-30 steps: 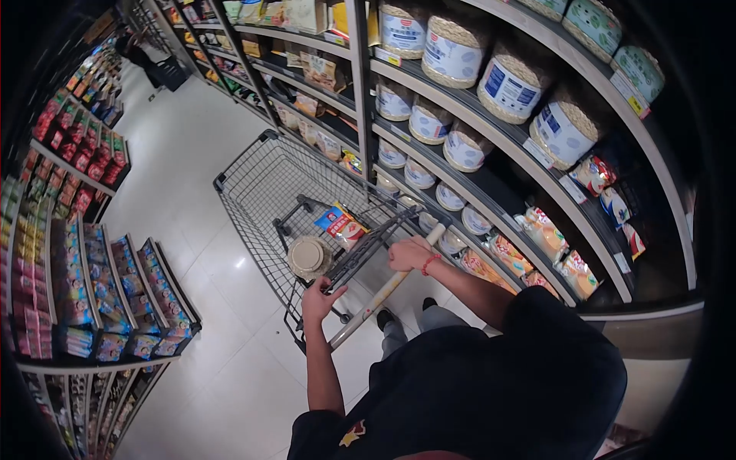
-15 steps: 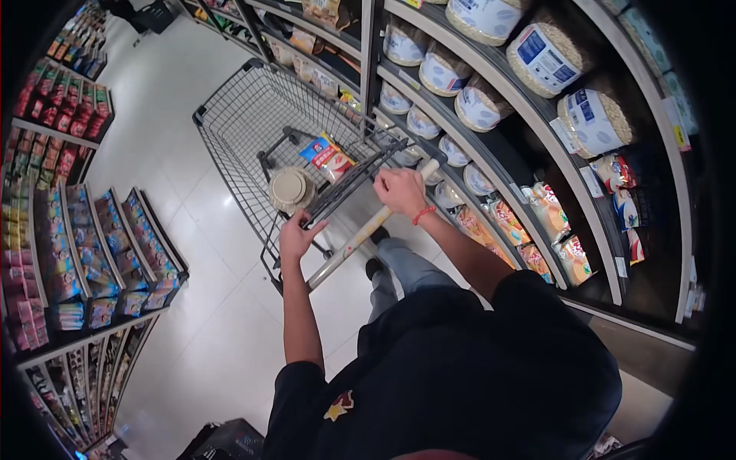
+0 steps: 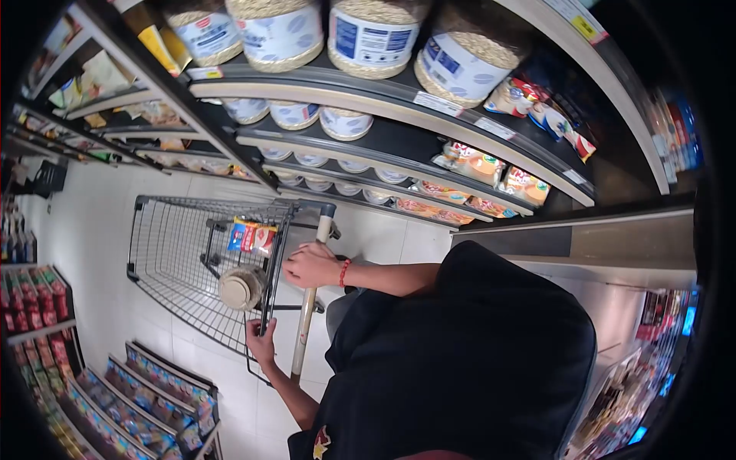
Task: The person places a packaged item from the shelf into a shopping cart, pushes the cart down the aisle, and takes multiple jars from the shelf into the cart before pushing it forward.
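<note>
Looking forward and down, head view: finding a grey-black wire-mesh metal shopping cart [image 3: 165, 245] left of centre on pale, glossy floor tiles [image 3: 100, 222], near long dark shelving with pale edging [image 3: 337, 96].

Resting the right hand [image 3: 312, 266], with a red beaded bracelet [image 3: 345, 272] at the wrist, across a cream tubular push handle [image 3: 303, 330]. Noting curled fingers; not being able to tell a full wrap from a light lean. Placing the left hand [image 3: 261, 345] at the cart's rear edge, with thumb and fingers apart; not being able to tell a loose grasp of the frame from a bare touch.

Seeing inside the cart: a squat, round, beige jar [image 3: 241, 288] near a flat red, blue and white plastic packet [image 3: 251, 237].

Judging the cart's handling: likely stiff and sturdy, awkward for lifting, easy for rolling with so light a load. Guessing at a smooth, slightly slippery handle; favouring a two-handed hold, well spaced along it.

Losing right fingertips beneath the knuckles, wheels partly behind mesh, and most of the legs behind a dark cloth shirt [image 3: 460, 360]. Finding shelving cut off by black rounded borders, goods at far right [image 3: 629, 399] blurring, and packet print too small for reading.
</note>
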### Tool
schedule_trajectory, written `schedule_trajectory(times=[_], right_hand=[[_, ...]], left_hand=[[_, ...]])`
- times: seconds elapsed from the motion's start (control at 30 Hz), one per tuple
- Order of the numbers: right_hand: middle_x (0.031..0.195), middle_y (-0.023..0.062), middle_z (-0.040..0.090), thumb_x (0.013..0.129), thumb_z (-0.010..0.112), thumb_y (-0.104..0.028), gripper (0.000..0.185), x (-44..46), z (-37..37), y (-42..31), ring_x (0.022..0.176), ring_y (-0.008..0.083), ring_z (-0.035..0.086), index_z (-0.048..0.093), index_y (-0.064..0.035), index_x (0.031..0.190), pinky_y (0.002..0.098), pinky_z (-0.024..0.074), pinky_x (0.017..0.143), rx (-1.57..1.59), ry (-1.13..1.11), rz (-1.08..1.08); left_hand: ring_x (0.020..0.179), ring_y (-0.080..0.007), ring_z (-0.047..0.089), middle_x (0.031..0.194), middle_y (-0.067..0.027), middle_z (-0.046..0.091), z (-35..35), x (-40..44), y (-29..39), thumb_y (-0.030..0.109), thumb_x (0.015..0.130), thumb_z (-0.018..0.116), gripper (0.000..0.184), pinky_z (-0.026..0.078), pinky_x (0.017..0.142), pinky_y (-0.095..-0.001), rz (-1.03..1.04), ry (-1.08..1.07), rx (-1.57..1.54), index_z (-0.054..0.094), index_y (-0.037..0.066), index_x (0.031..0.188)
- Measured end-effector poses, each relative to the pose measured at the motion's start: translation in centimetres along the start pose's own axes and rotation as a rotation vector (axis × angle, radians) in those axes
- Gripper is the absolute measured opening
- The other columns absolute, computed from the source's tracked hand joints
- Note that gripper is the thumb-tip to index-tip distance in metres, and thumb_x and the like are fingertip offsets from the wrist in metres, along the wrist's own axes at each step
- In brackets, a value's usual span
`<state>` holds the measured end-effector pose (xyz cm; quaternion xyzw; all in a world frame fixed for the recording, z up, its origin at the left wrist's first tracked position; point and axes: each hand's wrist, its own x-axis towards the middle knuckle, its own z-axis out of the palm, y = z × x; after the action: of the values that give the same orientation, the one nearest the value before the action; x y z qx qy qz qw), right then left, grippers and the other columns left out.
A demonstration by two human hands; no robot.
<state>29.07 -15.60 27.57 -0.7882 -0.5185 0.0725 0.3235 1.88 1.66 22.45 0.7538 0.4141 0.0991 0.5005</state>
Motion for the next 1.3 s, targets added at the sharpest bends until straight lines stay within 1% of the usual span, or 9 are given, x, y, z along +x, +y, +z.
schedule_trajectory(times=[0.33, 0.47, 0.53, 0.63, 0.87, 1.1, 1.2, 1.27, 1.3], right_hand=[[0.063, 0.0125, 0.068, 0.088, 0.059, -0.03, 0.028, -2.9, -0.6, -0.5, 0.064, 0.0353, 0.07, 0.07, -0.0096, 0.071, 0.0471, 0.0564, 0.07, -0.126, -0.144, 0.14], [0.066, 0.0135, 0.07, 0.088, 0.057, -0.031, 0.029, -4.5, -1.3, -0.5, 0.065, 0.036, 0.07, 0.071, -0.0104, 0.073, 0.0496, 0.0552, 0.07, -0.194, -0.135, 0.11], [0.07, 0.013, 0.071, 0.088, 0.057, -0.03, 0.027, -5.5, -1.6, -0.9, 0.069, 0.0356, 0.07, 0.072, -0.0113, 0.075, 0.0472, 0.0541, 0.079, -0.161, -0.183, 0.226], [0.075, 0.0102, 0.072, 0.088, 0.058, -0.029, 0.024, -7.1, -3.3, -2.1, 0.076, 0.0324, 0.069, 0.071, -0.0116, 0.077, 0.0426, 0.0533, 0.081, -0.204, -0.127, 0.195], [0.075, 0.0118, 0.072, 0.087, 0.059, -0.028, 0.023, -10.9, -3.4, -1.7, 0.079, 0.0309, 0.069, 0.073, -0.0124, 0.077, 0.0406, 0.0485, 0.085, -0.265, -0.13, 0.219], [0.082, 0.008, 0.073, 0.09, 0.058, -0.027, 0.023, -14.1, -5.7, -2.0, 0.088, 0.0287, 0.069, 0.07, -0.0097, 0.082, 0.0427, 0.0503, 0.086, -0.259, -0.202, 0.203], [0.084, 0.0085, 0.076, 0.091, 0.06, -0.027, 0.024, -14.2, -9.1, -1.3, 0.084, 0.0269, 0.072, 0.075, -0.0089, 0.089, 0.0406, 0.0538, 0.079, -0.022, -0.291, 0.298], [0.089, 0.0061, 0.078, 0.095, 0.06, -0.021, 0.021, -14.3, -12.5, 0.3, 0.087, 0.0202, 0.074, 0.075, -0.0066, 0.099, 0.0343, 0.0556, 0.078, 0.511, -0.323, 0.26], [0.093, 0.0048, 0.078, 0.099, 0.059, -0.015, 0.021, -14.3, -15.1, 1.5, 0.09, 0.0147, 0.072, 0.074, -0.0031, 0.108, 0.0299, 0.0557, 0.083, 0.462, -0.319, 0.208]], left_hand=[[0.075, -0.0089, 0.051, 0.084, 0.0008, 0.06, 1.2, -2.0, -0.6, 0.016, 0.082, 0.09, 0.036, 0.044, 0.07, -0.0255, -0.048, -0.102, -0.19, 0.057, 0.007, 0.094], [0.077, -0.0118, 0.054, 0.085, -0.0011, 0.061, 2.3, -3.2, -2.1, 0.028, 0.08, 0.093, 0.043, 0.046, 0.073, -0.0279, 0.024, -0.072, -0.113, 0.059, 0.006, 0.094], [0.077, -0.0133, 0.056, 0.084, -0.0023, 0.062, 2.7, -4.4, -1.5, 0.035, 0.079, 0.092, 0.048, 0.048, 0.074, -0.0296, 0.052, -0.05, 0.012, 0.06, 0.005, 0.096], [0.073, -0.0128, 0.057, 0.083, -0.0025, 0.064, 3.1, -6.5, 0.2, 0.038, 0.079, 0.092, 0.049, 0.049, 0.071, -0.0316, -0.006, -0.065, 0.023, 0.06, 0.006, 0.097], [0.082, -0.0234, 0.068, 0.091, -0.008, 0.071, 5.2, -9.7, -1.2, 0.055, 0.075, 0.09, 0.06, 0.054, 0.08, -0.0397, -0.048, -0.063, 0.16, 0.062, 0.009, 0.101], [0.082, -0.0229, 0.064, 0.091, -0.0076, 0.068, 6.5, -12.1, -2.2, 0.051, 0.077, 0.089, 0.059, 0.052, 0.08, -0.0394, -0.047, -0.128, 0.061, 0.061, 0.007, 0.104], [0.09, -0.0176, 0.06, 0.097, -0.0059, 0.064, 6.4, -13.3, -1.1, 0.037, 0.088, 0.085, 0.046, 0.05, 0.084, -0.0334, 0.004, -0.197, -0.063, 0.059, 0.003, 0.105], [0.094, -0.0171, 0.06, 0.1, -0.0067, 0.065, 6.1, -13.6, -1.0, 0.032, 0.096, 0.078, 0.037, 0.049, 0.087, -0.0311, -0.026, -0.276, -0.161, 0.06, 0.002, 0.109], [0.096, -0.0174, 0.06, 0.102, -0.0073, 0.066, 5.9, -13.8, -1.0, 0.032, 0.098, 0.075, 0.036, 0.049, 0.089, -0.0313, -0.052, -0.328, -0.196, 0.061, 0.002, 0.111]])
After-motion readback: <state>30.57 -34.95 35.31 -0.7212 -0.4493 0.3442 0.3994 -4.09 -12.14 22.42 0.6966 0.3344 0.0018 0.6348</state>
